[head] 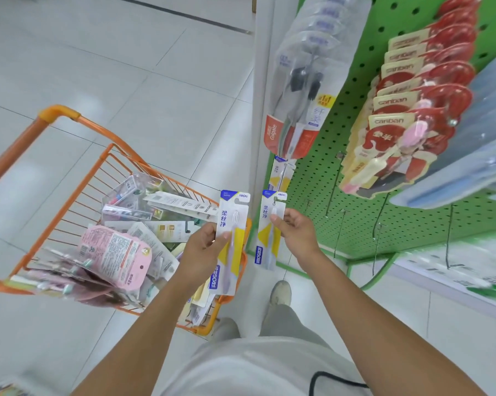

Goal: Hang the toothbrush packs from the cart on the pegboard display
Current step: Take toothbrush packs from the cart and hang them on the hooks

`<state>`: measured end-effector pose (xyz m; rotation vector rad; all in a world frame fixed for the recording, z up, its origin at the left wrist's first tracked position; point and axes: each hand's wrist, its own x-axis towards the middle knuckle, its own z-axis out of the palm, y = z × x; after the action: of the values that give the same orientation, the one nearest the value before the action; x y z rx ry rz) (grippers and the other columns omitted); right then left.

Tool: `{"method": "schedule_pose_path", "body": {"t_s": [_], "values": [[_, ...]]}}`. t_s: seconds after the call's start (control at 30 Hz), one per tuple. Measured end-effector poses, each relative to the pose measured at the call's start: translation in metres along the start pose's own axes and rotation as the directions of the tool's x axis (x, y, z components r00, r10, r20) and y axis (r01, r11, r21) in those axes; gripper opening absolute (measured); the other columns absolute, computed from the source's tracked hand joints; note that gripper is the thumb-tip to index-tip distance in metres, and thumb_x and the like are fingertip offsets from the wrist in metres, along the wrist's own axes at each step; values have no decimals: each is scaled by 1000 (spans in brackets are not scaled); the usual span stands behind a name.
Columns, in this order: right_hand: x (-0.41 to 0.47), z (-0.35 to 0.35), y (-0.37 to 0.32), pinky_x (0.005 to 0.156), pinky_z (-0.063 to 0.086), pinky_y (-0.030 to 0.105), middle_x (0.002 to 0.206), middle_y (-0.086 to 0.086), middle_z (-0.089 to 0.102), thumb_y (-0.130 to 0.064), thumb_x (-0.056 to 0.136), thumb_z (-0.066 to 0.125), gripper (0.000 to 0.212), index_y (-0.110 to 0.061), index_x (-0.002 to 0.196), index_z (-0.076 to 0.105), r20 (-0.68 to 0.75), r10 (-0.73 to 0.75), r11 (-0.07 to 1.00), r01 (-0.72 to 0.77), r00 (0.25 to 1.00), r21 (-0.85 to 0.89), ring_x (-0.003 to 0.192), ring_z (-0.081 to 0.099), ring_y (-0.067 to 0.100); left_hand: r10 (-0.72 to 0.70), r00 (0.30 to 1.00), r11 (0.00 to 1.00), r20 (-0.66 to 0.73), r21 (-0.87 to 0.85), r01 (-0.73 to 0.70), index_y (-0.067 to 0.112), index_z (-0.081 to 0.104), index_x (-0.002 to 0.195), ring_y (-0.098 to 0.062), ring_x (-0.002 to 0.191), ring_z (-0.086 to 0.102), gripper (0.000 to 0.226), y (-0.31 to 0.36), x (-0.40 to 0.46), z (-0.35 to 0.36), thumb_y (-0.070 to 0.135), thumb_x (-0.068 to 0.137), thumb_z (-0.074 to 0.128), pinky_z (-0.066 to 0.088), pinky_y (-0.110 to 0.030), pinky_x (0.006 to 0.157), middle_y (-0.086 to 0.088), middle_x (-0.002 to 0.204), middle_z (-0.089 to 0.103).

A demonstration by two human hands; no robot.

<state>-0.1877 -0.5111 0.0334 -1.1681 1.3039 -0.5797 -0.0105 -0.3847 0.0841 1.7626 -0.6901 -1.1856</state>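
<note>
The left hand (pixel 203 247) is pinching one FROG pack (pixel 231 241) above the orange cart (pixel 69 178), which is holding more packs (pixel 118 252). The right hand (pixel 295 230) is gripping a second FROG pack (pixel 269 227), its top hole meeting a peg (pixel 282 174) on the green pegboard (pixel 341 195). Colgate packs (pixel 301 95) are hanging just above.

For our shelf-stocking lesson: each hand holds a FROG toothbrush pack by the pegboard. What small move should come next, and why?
Probably slide the right hand's pack further along the hook: its hang hole appears to sit at the hook's tip, and a matching pack already hangs behind. The left hand holds its pack waiting above the cart.
</note>
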Motion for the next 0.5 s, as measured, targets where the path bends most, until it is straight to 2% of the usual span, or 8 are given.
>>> {"method": "schedule_pose_path", "body": {"t_s": [0.07,0.1,0.2,0.33,0.4,0.47,0.5], "values": [[12,1,1,77,49,31,92,20,71,-26,92,72,27,-1,96,68,-22,1,1000,-2,1000,-14,79,60,14,-3,1000,1000,-5,17,3,18,67,115,-5,99,71,17,-2,0,0,18,102,56,53,-15,75,11,109,75],[18,2,1,76,47,32,88,21,68,-29,91,73,32,2,97,66,-39,11,1000,-11,999,-16,78,58,15,-4,1000,1000,-5,21,4,17,67,113,-6,98,71,16,-2,0,1,18,102,56,54,-16,75,11,108,75],[38,3,-9,74,48,28,82,0,68,-28,93,71,21,-7,97,70,-116,51,999,-49,992,23,76,60,12,-18,1000,1000,1,18,18,17,67,112,-8,95,72,16,-3,-1,3,20,102,56,55,-16,71,10,106,76],[62,7,-16,70,49,18,82,-8,68,-30,92,73,20,-11,98,69,-225,98,989,-71,969,128,73,61,3,-18,1000,1000,3,21,18,18,68,111,-8,93,73,14,-3,-2,9,20,101,57,54,-15,70,10,103,76],[69,10,-16,86,54,25,95,-3,72,-32,90,76,32,-8,108,69,-238,148,980,-109,960,167,84,65,7,-21,1000,1000,-4,21,21,18,68,108,-8,92,72,13,-4,-2,12,19,101,58,53,-15,71,10,102,76],[69,11,-17,101,48,32,119,3,70,-39,88,76,48,-9,123,65,-219,208,968,-169,953,183,105,65,15,-19,1000,999,-5,33,20,18,68,106,-8,92,72,11,-4,-1,15,19,101,58,54,-20,74,10,100,76],[68,10,-16,103,44,32,132,4,65,-43,88,75,57,-10,132,60,-205,238,962,-201,949,187,116,61,19,-12,1000,999,-1,43,12,19,68,105,-7,91,71,11,-4,-1,16,20,101,59,54,-21,75,11,100,76]]}}
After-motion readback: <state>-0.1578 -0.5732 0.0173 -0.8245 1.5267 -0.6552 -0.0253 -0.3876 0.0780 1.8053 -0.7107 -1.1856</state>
